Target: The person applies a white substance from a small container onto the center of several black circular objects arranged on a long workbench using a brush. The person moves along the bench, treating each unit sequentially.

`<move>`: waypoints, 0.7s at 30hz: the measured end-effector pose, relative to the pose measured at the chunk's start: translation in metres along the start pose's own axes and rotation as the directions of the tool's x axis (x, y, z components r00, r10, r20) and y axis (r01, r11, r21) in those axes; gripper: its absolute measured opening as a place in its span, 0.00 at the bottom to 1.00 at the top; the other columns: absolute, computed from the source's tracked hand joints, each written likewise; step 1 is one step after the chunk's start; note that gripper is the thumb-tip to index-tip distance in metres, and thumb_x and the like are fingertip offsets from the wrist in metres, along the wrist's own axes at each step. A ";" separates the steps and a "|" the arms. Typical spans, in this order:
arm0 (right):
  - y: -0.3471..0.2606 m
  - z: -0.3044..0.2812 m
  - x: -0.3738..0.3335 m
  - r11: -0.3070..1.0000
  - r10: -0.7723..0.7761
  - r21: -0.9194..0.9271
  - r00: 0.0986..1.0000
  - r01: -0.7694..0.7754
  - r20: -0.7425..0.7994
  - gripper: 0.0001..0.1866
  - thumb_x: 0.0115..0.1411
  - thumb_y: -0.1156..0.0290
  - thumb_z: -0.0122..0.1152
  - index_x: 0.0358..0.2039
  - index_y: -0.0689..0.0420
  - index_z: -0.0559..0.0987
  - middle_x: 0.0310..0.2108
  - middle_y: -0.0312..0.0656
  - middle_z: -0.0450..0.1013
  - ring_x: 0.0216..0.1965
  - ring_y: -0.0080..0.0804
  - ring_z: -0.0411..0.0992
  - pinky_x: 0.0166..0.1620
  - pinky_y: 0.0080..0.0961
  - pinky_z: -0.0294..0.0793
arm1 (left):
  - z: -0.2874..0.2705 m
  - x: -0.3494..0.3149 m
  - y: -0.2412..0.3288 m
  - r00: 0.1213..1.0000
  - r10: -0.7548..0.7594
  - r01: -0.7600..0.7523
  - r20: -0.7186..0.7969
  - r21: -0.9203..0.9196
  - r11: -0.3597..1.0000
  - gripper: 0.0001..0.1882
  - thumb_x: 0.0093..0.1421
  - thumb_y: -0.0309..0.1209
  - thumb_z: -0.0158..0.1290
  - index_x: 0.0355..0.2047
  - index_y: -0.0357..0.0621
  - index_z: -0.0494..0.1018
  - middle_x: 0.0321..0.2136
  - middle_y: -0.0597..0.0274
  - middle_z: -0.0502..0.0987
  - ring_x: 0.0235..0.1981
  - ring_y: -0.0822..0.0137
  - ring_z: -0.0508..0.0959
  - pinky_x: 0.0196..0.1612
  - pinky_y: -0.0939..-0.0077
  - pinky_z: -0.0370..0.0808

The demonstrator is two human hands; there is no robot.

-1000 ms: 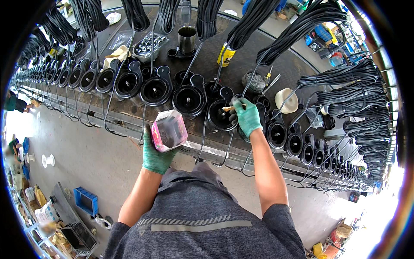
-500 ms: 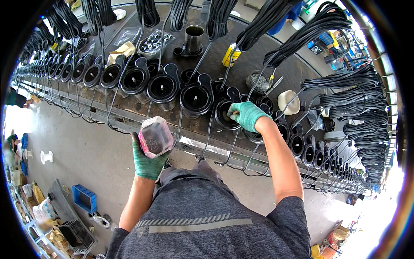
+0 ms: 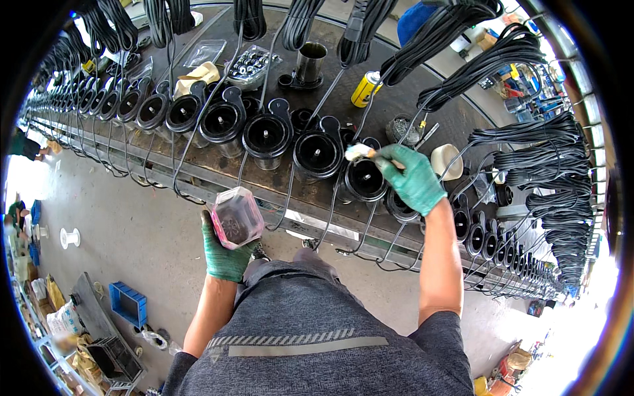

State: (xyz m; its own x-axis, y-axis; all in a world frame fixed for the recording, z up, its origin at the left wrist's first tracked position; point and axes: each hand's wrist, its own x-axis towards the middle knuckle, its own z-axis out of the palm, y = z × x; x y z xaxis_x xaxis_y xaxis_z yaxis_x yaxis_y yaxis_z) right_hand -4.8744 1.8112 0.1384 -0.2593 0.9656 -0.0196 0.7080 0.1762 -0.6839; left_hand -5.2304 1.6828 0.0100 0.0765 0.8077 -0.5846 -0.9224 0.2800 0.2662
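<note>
My left hand [image 3: 226,256], in a green glove, is wrapped round a transparent plastic tub [image 3: 239,218] with pinkish sides and dark residue inside. The tub is tilted, its mouth facing up, in front of the bench edge. Pinched in my green-gloved right hand [image 3: 417,179] is a small brush [image 3: 360,152] with pale bristles, its handle mostly hidden by the fingers. The bristles hover above the rim of a round black motor housing [image 3: 365,179] with a metal shaft in its middle. A similar housing [image 3: 317,154] stands just to its left.
Rows of like housings line the curved bench [image 3: 277,191], their cables rising to hanging black coils [image 3: 462,39]. On the bench stand a yellow can [image 3: 366,89], a metal cylinder [image 3: 310,63], a bag of small metal parts [image 3: 252,66] and a whitish bowl [image 3: 447,162].
My right hand has lifted out of the housing, bringing the brush bristles into sight above it. The bench scene has shifted slightly right and down. My left hand still holds the tub.
</note>
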 end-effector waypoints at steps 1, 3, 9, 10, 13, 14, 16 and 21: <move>-0.006 0.013 0.003 0.992 0.075 0.094 0.997 -0.078 0.036 0.11 0.65 0.71 0.62 0.48 0.56 0.80 0.29 0.37 0.78 0.28 0.21 0.73 0.35 0.23 0.75 | -0.001 -0.001 0.002 1.000 0.007 -0.007 -0.028 0.002 1.000 0.36 0.62 0.69 0.42 0.59 0.62 0.71 0.58 0.64 0.73 0.55 0.54 0.72 0.52 0.47 0.70; -0.004 0.043 0.016 0.993 0.100 0.060 0.995 -0.101 0.016 0.12 0.64 0.68 0.63 0.46 0.56 0.78 0.35 0.51 0.80 0.36 0.42 0.79 0.42 0.33 0.77 | 0.000 -0.003 0.007 0.997 0.020 -0.019 -0.080 0.002 1.000 0.36 0.62 0.70 0.41 0.59 0.62 0.71 0.58 0.64 0.73 0.54 0.53 0.73 0.51 0.46 0.70; 0.034 0.111 0.049 0.981 0.155 0.113 0.988 -0.156 0.019 0.09 0.65 0.68 0.63 0.43 0.57 0.79 0.28 0.46 0.78 0.28 0.32 0.76 0.34 0.32 0.76 | -0.017 -0.012 0.032 0.999 0.028 -0.028 -0.044 0.004 1.000 0.35 0.63 0.69 0.41 0.59 0.62 0.71 0.55 0.65 0.75 0.52 0.55 0.74 0.50 0.51 0.71; 0.029 0.115 0.057 0.964 0.199 0.169 0.979 -0.204 0.044 0.09 0.66 0.67 0.63 0.43 0.57 0.79 0.27 0.43 0.78 0.25 0.28 0.74 0.31 0.30 0.75 | -0.024 -0.012 0.037 0.999 0.027 -0.027 -0.031 -0.003 1.000 0.35 0.63 0.69 0.41 0.59 0.62 0.71 0.55 0.65 0.75 0.52 0.55 0.74 0.51 0.51 0.71; 0.018 0.118 0.080 0.780 0.383 0.494 0.918 -0.383 0.107 0.13 0.67 0.59 0.63 0.42 0.56 0.80 0.24 0.32 0.73 0.20 0.18 0.72 0.22 0.19 0.71 | -0.038 -0.012 0.052 0.999 0.030 -0.031 -0.013 -0.019 0.999 0.35 0.63 0.69 0.41 0.59 0.62 0.71 0.55 0.64 0.75 0.52 0.56 0.74 0.51 0.53 0.71; 0.016 0.120 0.088 0.736 0.437 0.524 0.892 -0.429 0.116 0.14 0.67 0.58 0.62 0.40 0.57 0.80 0.23 0.33 0.73 0.19 0.19 0.71 0.20 0.19 0.70 | -0.039 -0.012 0.056 0.999 0.038 -0.039 -0.022 -0.022 0.999 0.35 0.63 0.69 0.41 0.59 0.62 0.71 0.55 0.64 0.75 0.52 0.56 0.74 0.52 0.53 0.72; 0.007 0.120 0.099 0.740 0.469 0.475 0.871 -0.477 0.143 0.15 0.69 0.57 0.59 0.41 0.57 0.78 0.22 0.34 0.73 0.17 0.20 0.71 0.19 0.19 0.69 | -0.040 -0.014 0.066 0.999 0.043 -0.044 -0.026 -0.026 0.999 0.35 0.63 0.68 0.41 0.59 0.61 0.71 0.55 0.64 0.75 0.53 0.57 0.74 0.52 0.54 0.72; -0.010 0.115 0.103 0.841 0.451 0.185 0.847 -0.509 0.282 0.11 0.69 0.61 0.56 0.45 0.53 0.75 0.24 0.38 0.77 0.17 0.23 0.71 0.18 0.22 0.67 | -0.048 -0.018 0.090 0.998 0.062 -0.062 -0.005 -0.017 0.998 0.34 0.64 0.66 0.43 0.59 0.60 0.71 0.56 0.65 0.75 0.54 0.60 0.73 0.54 0.55 0.72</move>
State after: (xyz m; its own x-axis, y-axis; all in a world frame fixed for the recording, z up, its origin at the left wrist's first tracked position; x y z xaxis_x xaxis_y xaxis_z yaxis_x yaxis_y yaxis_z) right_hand -4.9845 1.8871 0.0593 -0.0856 0.8433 -0.5305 0.6055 -0.3789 -0.6999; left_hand -5.3332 1.6684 0.0081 0.0169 0.8207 -0.5711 -0.9317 0.2202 0.2888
